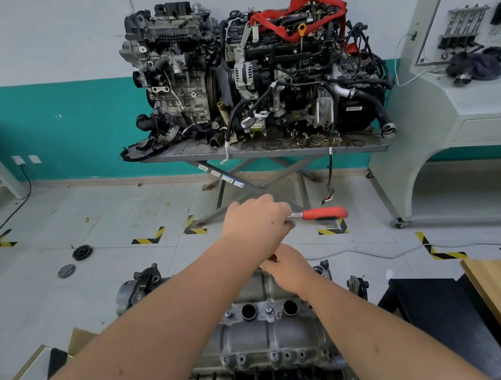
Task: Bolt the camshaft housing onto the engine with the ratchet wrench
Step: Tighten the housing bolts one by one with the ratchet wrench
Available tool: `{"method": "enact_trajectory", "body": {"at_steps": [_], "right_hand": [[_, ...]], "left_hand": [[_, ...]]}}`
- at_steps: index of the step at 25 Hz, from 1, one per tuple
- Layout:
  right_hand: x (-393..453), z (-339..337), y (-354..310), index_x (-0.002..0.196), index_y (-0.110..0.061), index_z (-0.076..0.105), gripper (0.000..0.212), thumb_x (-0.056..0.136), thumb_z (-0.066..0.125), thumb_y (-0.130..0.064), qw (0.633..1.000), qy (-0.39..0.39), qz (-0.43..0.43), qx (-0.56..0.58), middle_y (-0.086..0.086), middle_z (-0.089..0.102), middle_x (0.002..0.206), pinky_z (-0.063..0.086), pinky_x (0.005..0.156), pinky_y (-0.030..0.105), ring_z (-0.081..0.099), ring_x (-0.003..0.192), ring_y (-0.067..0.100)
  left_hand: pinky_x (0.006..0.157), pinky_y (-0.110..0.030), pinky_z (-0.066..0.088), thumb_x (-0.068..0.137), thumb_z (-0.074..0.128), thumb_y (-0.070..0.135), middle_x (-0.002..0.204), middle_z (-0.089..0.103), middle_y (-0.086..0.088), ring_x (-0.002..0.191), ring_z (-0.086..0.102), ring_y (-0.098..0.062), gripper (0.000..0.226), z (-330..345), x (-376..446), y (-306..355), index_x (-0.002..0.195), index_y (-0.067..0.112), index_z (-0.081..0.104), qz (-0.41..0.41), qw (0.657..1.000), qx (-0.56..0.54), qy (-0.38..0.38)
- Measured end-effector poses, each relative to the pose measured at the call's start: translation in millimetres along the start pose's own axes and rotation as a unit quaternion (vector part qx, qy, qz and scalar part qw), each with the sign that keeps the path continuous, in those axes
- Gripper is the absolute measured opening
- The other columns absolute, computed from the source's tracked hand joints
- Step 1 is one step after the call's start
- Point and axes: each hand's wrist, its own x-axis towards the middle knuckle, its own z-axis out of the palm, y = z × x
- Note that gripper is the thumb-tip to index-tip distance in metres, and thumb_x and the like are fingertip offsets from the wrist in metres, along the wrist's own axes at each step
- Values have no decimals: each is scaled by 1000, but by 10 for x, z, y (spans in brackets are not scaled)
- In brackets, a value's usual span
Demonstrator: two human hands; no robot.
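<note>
Fingers of the left hand [256, 219] curled round the head end of the ratchet wrench [321, 214], its red grip jutting right. The right hand [286, 267] pinched something small, unclear what, at the far end of the camshaft housing [255, 331] atop the engine [274, 369].

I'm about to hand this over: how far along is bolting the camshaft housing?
Seated: the camshaft housing sits on the engine, several bolts already in its near holes. In hand: the left hand holds the ratchet wrench at the far end, the right hand just below it. Left: whether any bolt is tight can't be told.
</note>
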Motion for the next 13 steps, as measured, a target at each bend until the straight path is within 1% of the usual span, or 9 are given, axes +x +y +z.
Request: {"method": "enact_trajectory", "body": {"at_steps": [3,5,7,8,9,10,11,12,13], "right_hand": [[-21,-54,-53,67,-30,44,35,93,57,-12,1000,6,-3,-10,-14,48,58,32,52,16,43,55,0],[-41,-134,-163,66,-28,39,43,97,50,-1,1000,-6,-11,-6,-16,42,55,35,50,9,38,54,3],[-68,-47,-306,72,-25,39,44,100,38,9,1000,4,12,-19,-10,39,70,38,61,6,45,63,5],[-159,-90,-226,78,-20,43,43,99,32,16,1000,-12,-10,-20,-4,41,81,41,73,10,52,75,7],[-205,-184,-289,85,-10,48,39,96,30,23,999,-29,19,40,4,44,90,42,85,19,52,87,12],[-45,-183,-270,95,0,52,29,95,34,23,996,77,46,-15,8,48,98,43,90,29,51,93,21],[46,-223,-263,105,3,56,19,99,42,14,994,11,102,24,6,54,100,45,92,34,52,93,24],[-32,-176,-88,106,-5,61,16,102,46,-3,996,-39,77,-24,-2,58,94,47,89,33,56,90,21],[4,45,-18,99,-16,62,14,100,49,-15,994,65,20,-84,-9,59,85,48,82,30,57,85,17]], "left_hand": [[71,-35,31,89,65,48,80,49,4,78,48,-21,27,156,-141,12,74,26,68,33,982,68,174],[70,-37,37,87,68,51,80,56,2,80,54,-24,37,268,-227,38,65,20,67,20,970,8,241],[71,-38,40,88,63,51,89,59,-2,84,55,-28,42,352,-255,52,68,14,64,12,964,-90,248],[71,-39,43,89,63,51,96,60,-4,87,56,-29,42,380,-271,53,74,12,66,17,960,-139,243],[71,-40,46,89,62,50,105,59,-6,91,57,-29,42,416,-291,50,83,10,69,23,953,-192,232],[74,-39,49,90,58,51,115,57,-4,98,58,-26,44,439,-317,36,96,9,70,26,943,-253,216],[78,-37,51,91,52,54,125,52,1,103,57,-20,48,458,-347,16,108,12,68,26,928,-311,201],[84,-33,51,92,46,55,132,48,7,106,56,-12,52,477,-374,-9,118,15,65,24,910,-366,193],[90,-29,49,93,43,53,135,45,12,109,55,-5,51,499,-395,-40,124,18,62,18,890,-412,193]]}}
